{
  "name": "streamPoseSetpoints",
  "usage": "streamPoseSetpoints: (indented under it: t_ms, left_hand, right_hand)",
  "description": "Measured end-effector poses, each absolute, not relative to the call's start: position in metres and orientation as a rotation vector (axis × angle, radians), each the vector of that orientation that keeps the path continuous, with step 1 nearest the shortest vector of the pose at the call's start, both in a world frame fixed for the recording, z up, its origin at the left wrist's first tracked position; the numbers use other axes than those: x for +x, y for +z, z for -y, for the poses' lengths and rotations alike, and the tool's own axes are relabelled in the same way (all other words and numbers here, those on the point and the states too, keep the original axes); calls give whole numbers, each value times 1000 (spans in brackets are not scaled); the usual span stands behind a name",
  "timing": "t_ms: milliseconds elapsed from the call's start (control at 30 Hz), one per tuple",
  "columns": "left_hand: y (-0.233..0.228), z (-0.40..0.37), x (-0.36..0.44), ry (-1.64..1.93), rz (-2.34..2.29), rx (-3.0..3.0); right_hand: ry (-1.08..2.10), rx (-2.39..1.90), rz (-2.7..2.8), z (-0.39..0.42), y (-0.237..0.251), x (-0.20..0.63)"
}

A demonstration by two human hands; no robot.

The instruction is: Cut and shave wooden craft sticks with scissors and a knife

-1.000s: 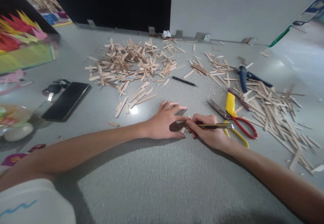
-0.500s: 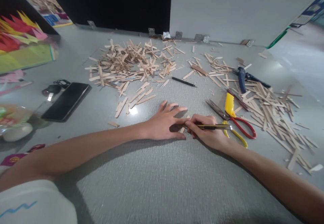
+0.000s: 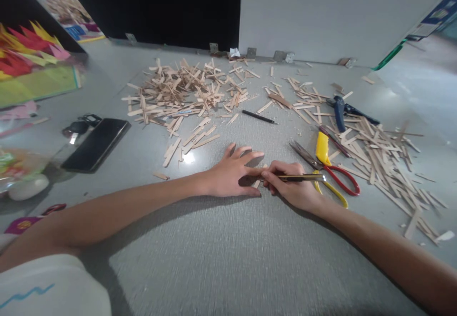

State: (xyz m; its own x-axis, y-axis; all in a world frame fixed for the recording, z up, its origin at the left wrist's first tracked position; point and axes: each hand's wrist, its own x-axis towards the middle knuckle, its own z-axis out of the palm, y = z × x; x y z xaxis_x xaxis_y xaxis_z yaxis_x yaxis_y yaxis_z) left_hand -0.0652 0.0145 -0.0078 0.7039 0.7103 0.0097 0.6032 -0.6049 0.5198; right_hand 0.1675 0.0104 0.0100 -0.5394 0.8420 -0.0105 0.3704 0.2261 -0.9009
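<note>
My left hand (image 3: 233, 173) lies palm down with its fingers spread. Its index finger reaches onto a short wooden stick piece (image 3: 257, 182), pressing or touching it against the table. Closed in a writing grip, my right hand (image 3: 291, 185) holds a slim black and gold pen-like tool (image 3: 303, 178) with a shiny metal end. The tool's tip is hidden by the fingers, right beside the left index fingertip. Just beyond the right hand lie scissors (image 3: 341, 179) with red and yellow handles.
Wooden stick pieces form a pile (image 3: 182, 85) at the back and another heap (image 3: 383, 156) on the right. A black pencil-like rod (image 3: 259, 116), blue-handled pliers (image 3: 339, 113), a yellow-handled cutter (image 3: 322, 148) and a phone (image 3: 96, 144) lie around. Upright boards (image 3: 303, 16) stand behind.
The view has shifted very slightly. Both hands, the tool and the wooden piece keep practically the same positions.
</note>
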Motion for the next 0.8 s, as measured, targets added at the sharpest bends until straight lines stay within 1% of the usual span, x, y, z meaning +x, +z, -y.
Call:
streamPoseSetpoints:
  t_ms: [567, 700, 800]
  left_hand:
    - [-3, -14, -63, 200, -1025, 2437]
    - [-1, -14, -63, 197, -1019, 2430]
    - [2, -13, -63, 179, -1037, 2420]
  right_hand:
    - [1250, -1067, 2080, -12, 9, 170]
    - [1179, -974, 2158, -13, 7, 171]
    - [1039, -867, 2257, -14, 6, 171]
